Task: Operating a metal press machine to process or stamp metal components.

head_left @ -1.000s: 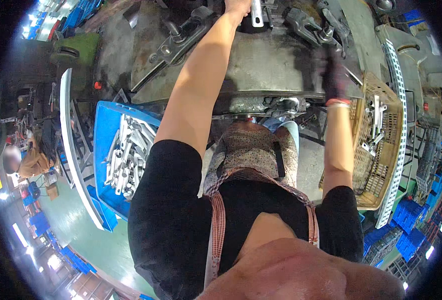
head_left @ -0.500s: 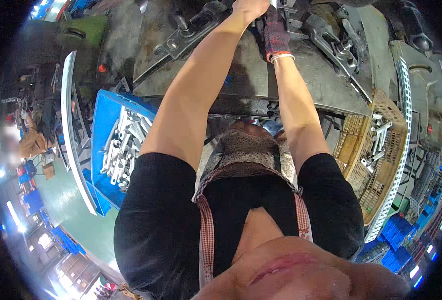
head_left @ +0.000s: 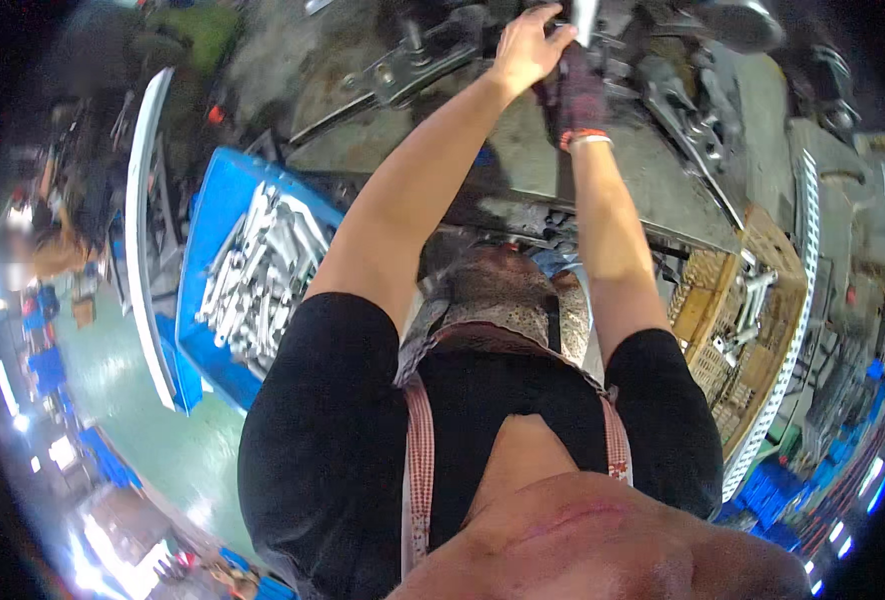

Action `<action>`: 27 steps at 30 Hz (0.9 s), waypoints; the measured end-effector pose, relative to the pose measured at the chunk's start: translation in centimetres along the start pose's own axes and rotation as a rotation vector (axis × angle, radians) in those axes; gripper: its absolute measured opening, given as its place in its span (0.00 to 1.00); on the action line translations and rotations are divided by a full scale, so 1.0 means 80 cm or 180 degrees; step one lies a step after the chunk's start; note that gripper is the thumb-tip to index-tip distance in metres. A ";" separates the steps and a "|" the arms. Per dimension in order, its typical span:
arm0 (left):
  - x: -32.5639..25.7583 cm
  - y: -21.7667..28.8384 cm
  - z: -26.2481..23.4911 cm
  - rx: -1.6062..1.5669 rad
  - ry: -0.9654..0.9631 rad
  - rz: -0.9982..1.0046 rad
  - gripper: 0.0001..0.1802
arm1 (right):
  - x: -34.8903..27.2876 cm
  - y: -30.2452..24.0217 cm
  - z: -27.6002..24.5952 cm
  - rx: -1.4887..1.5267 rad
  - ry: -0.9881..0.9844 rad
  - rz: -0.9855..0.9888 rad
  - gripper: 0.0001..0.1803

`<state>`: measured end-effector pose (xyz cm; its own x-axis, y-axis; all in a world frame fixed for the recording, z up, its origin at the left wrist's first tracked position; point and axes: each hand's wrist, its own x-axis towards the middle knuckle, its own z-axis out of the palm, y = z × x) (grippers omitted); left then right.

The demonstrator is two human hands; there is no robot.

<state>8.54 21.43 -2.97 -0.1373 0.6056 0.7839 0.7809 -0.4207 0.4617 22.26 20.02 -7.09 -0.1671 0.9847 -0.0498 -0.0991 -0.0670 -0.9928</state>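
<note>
My bare left hand (head_left: 529,52) is at the top of the view with its thumb and fingers apart, nothing seen in it. Close to its right, my right hand (head_left: 581,100) wears a dark knitted glove with an orange-red cuff. A bright, smooth metal piece (head_left: 585,20) sticks up at the gloved fingers, which appear closed round its lower end; its far end is cut off by the frame. Both hands are over a dark steel worktop (head_left: 533,165). A clamp-like steel fixture (head_left: 408,68) lies left of them, and another (head_left: 678,115) lies right.
A blue bin (head_left: 203,250) full of shiny wrench-shaped metal parts (head_left: 263,275) stands at my left, beside a pale upright rail (head_left: 143,230). At my right is a tan plastic basket (head_left: 763,400) with several similar parts (head_left: 753,300), edged by a perforated white strip (head_left: 788,370).
My left hand has come away from the metal piece, and its fingers have spread. The gloved right hand stays near that piece. The whole view has shifted slightly.
</note>
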 end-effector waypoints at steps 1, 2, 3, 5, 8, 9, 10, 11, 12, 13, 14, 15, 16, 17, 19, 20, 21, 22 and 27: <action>-0.031 0.005 -0.035 -0.0349 -0.0357 -0.0762 0.23 | -0.008 0.001 -0.002 -0.0212 -0.0110 -0.0006 0.19; -0.068 0.014 -0.076 -0.0608 -0.0648 -0.1555 0.22 | -0.018 0.001 -0.006 0.0051 -0.0169 0.0268 0.15; -0.096 0.006 -0.130 -0.0840 -0.0349 -0.1387 0.19 | -0.028 0.000 -0.009 0.0501 -0.0270 0.0866 0.08; -0.158 -0.018 -0.246 -0.0192 -0.0072 -0.1703 0.20 | -0.049 0.002 -0.013 0.0832 -0.0692 0.0856 0.05; -0.258 -0.065 -0.419 0.0262 0.0949 -0.3182 0.16 | -0.068 0.003 -0.012 0.0781 -0.0521 0.0555 0.07; -0.284 -0.081 -0.468 0.0834 0.0932 -0.3133 0.18 | -0.072 0.003 -0.011 0.0689 -0.0284 0.0582 0.08; -0.309 -0.093 -0.500 0.1531 0.0612 -0.3552 0.18 | -0.074 0.003 -0.008 0.0570 -0.0119 0.0584 0.09; -0.337 -0.097 -0.524 0.2157 -0.0271 -0.3781 0.20 | -0.076 0.003 -0.006 0.0665 -0.0101 0.0537 0.09; -0.359 -0.103 -0.531 0.2451 -0.0935 -0.4212 0.22 | -0.076 0.001 -0.005 0.0732 -0.0149 0.0485 0.09; -0.370 -0.113 -0.534 0.1949 -0.1701 -0.5122 0.25 | -0.077 0.001 -0.003 0.0794 -0.0190 0.0426 0.09; -0.385 -0.115 -0.527 0.2448 -0.1966 -0.4594 0.29 | -0.075 0.000 -0.003 0.0563 -0.0183 0.0303 0.10; -0.394 -0.117 -0.518 0.2803 -0.2291 -0.4151 0.32 | -0.075 0.001 -0.003 0.0769 -0.0258 0.0416 0.09; -0.396 -0.121 -0.510 0.2982 -0.2167 -0.4205 0.33 | -0.073 0.001 -0.004 0.1022 -0.0368 0.0374 0.09; -0.398 -0.125 -0.501 0.3061 -0.2193 -0.4399 0.34 | -0.072 0.003 -0.005 0.1272 -0.0469 0.0330 0.09; -0.393 -0.132 -0.497 0.3110 -0.2236 -0.4609 0.36 | -0.069 0.010 -0.010 0.1272 -0.0482 0.0344 0.09; -0.390 -0.136 -0.503 0.3082 -0.2261 -0.4630 0.37 | -0.067 0.015 -0.011 0.1330 -0.0520 0.0390 0.10; -0.386 -0.139 -0.513 0.3046 -0.2281 -0.4652 0.37 | -0.065 0.020 -0.014 0.1252 -0.0451 0.0414 0.10; -0.383 -0.138 -0.530 0.3256 -0.2535 -0.4385 0.37 | -0.063 0.026 -0.014 0.1232 -0.0422 0.0474 0.10; -0.361 -0.106 -0.619 0.1603 -0.0614 -0.4813 0.22 | -0.046 0.039 -0.020 0.1142 -0.0403 0.0296 0.12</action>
<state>-24.31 -25.96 -8.98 -0.8879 0.3279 -0.3228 0.1233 0.8455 0.5196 24.18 16.43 -10.16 -0.3090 0.9456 -0.1015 -0.4109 -0.2290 -0.8824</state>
